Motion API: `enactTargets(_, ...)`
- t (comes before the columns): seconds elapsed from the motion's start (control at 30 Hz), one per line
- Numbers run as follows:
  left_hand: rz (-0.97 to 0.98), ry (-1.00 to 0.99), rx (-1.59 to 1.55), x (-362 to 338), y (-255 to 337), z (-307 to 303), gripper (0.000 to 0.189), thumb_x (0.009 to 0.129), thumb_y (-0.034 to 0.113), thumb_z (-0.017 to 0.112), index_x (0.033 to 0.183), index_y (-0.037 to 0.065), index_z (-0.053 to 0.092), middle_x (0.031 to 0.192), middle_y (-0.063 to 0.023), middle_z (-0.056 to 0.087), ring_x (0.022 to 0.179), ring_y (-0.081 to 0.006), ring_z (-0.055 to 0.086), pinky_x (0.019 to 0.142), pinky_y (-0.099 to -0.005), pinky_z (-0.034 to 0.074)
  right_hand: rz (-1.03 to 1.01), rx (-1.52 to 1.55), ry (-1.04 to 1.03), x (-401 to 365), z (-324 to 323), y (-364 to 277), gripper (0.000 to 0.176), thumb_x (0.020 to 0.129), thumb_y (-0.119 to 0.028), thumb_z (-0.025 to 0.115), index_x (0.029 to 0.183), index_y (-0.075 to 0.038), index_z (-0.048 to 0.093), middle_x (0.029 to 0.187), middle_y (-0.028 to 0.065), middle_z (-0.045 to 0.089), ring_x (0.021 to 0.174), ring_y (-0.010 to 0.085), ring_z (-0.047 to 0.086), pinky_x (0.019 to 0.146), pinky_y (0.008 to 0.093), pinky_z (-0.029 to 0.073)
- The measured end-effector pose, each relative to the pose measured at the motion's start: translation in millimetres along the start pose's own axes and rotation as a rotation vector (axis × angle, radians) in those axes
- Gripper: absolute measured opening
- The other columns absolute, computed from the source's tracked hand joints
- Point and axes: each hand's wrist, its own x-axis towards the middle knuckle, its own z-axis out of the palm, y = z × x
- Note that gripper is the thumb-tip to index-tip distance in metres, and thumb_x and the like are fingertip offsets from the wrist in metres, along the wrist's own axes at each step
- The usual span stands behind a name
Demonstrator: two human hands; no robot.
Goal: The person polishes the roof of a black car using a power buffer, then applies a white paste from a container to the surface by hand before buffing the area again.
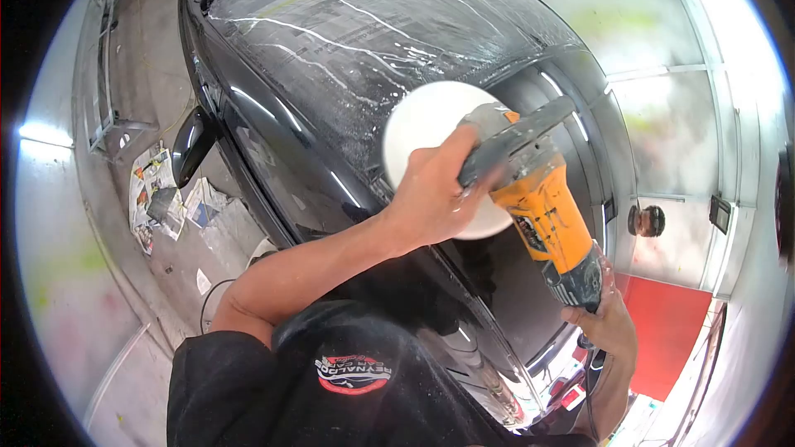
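My left hand [439,186] is wrapped round the black front handle [522,141] of an orange and black power polisher [551,215]. Lower right, my right hand [609,323] grips the black rear end of its body. A round white pad [426,120] is on the machine's head, over the black car's [497,273] surface; whether it touches the paint cannot be made out. Beyond the pad, a clear wet-looking sheet [331,33] with white streaks covers a broad part of the car.
A side mirror [192,147] sticks out at the left, above newspapers [161,199] on the floor. A metal rack [108,74] stands by the left wall. At the right are a red panel [667,327] and a person's head [646,220]. A cable hangs by my right hand.
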Motion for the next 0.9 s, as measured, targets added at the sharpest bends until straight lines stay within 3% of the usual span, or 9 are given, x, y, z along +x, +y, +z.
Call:
enactTargets(0.07, -0.031, -0.005, 0.039, -23.7, 12.6, -7.2, 0.024, 0.093, 0.016, 0.076, 0.093, 0.000, 0.058, 0.068, -0.0115, 0.063, 0.062, -0.0125, 0.060, 0.056, -0.0328, 0.047, 0.055, 0.041, -0.037, -19.6, 9.0, -3.0, 0.122, 0.069, -0.034, 0.092, 0.162, -0.004, 0.019, 0.153, 0.0195, 0.049, 0.137, 0.0334, 0.053, 0.116, 0.0392, 0.038)
enactTargets(0.3, -0.013, -0.075, 0.022, -111.6, 51.2, 15.6, 0.025, 0.094, 0.018, 0.076, 0.092, 0.000, 0.058, 0.069, -0.0133, 0.064, 0.062, -0.0135, 0.062, 0.057, -0.0317, 0.049, -0.060, -0.092, 0.042, -111.8, 30.0, 56.7, 0.124, 0.065, -0.026, 0.095, 0.161, -0.003, 0.020, 0.160, 0.0203, 0.041, 0.143, 0.0353, 0.048, 0.119, 0.0417, 0.035)
enactTargets(0.33, -0.026, -0.139, 0.015, -122.1, 56.2, 23.2, 0.025, 0.094, 0.019, 0.075, 0.095, 0.000, 0.059, 0.072, -0.0161, 0.066, 0.062, -0.0213, 0.067, 0.057, -0.0349, 0.050, -0.036, -0.096, 0.063, -129.6, 32.7, 63.5, 0.123, 0.064, -0.024, 0.095, 0.161, -0.003, 0.021, 0.160, 0.0203, 0.042, 0.142, 0.0352, 0.048, 0.119, 0.0417, 0.035)
enactTargets(0.53, -0.116, -0.412, -0.180, -161.0, 77.0, 85.0, 0.024, 0.095, 0.018, 0.072, 0.104, 0.001, 0.057, 0.080, -0.0219, 0.066, 0.080, -0.0385, 0.072, 0.064, -0.0411, 0.052, 0.203, 0.377, 0.233, -221.9, 51.8, 82.8, 0.113, 0.062, 0.003, 0.087, 0.159, 0.001, 0.029, 0.138, 0.0090, 0.059, 0.126, 0.0183, 0.055, 0.111, 0.0328, 0.039)
enactTargets(0.63, -0.095, -0.418, -0.276, -164.1, 81.1, 97.7, 0.023, 0.095, 0.016, 0.071, 0.105, 0.001, 0.056, 0.082, -0.0233, 0.067, 0.083, -0.0406, 0.073, 0.064, -0.0425, 0.052, 0.295, 0.391, 0.240, -238.1, 53.0, 87.5, 0.125, 0.062, -0.028, 0.099, 0.159, 0.000, 0.027, 0.139, 0.0051, 0.056, 0.122, 0.0149, 0.056, 0.107, 0.0328, 0.044)
enactTargets(0.77, -0.119, -0.438, -0.110, -160.2, 101.0, 60.9, 0.023, 0.095, 0.014, 0.070, 0.108, 0.001, 0.056, 0.084, -0.0247, 0.067, 0.083, -0.0421, 0.072, 0.066, -0.0427, 0.053, 0.166, 0.468, 0.159, -224.6, 63.7, 85.8, 0.125, 0.061, -0.031, 0.100, 0.159, -0.001, 0.028, 0.137, 0.0047, 0.056, 0.122, 0.0152, 0.055, 0.104, 0.0309, 0.045)
enactTargets(0.8, -0.124, -0.379, -0.096, -161.8, 97.3, 51.6, 0.025, 0.094, 0.014, 0.071, 0.111, 0.002, 0.058, 0.085, -0.0240, 0.068, 0.084, -0.0418, 0.073, 0.068, -0.0419, 0.054, 0.164, 0.391, 0.093, -215.0, 62.4, 86.6, 0.120, 0.064, -0.019, 0.096, 0.159, 0.002, 0.025, 0.143, 0.0122, 0.056, 0.131, 0.0228, 0.054, 0.113, 0.0369, 0.040)
enactTargets(0.9, -0.035, -0.187, 0.026, -154.0, 91.0, 11.8, 0.023, 0.091, 0.009, 0.071, 0.103, 0.002, 0.052, 0.080, -0.0236, 0.065, 0.075, -0.0452, 0.069, 0.060, -0.0479, 0.052, -0.108, 0.081, 0.012, -164.0, 56.7, 69.7, 0.120, 0.065, -0.021, 0.095, 0.159, 0.001, 0.024, 0.146, 0.0159, 0.054, 0.134, 0.0264, 0.053, 0.114, 0.0384, 0.039)
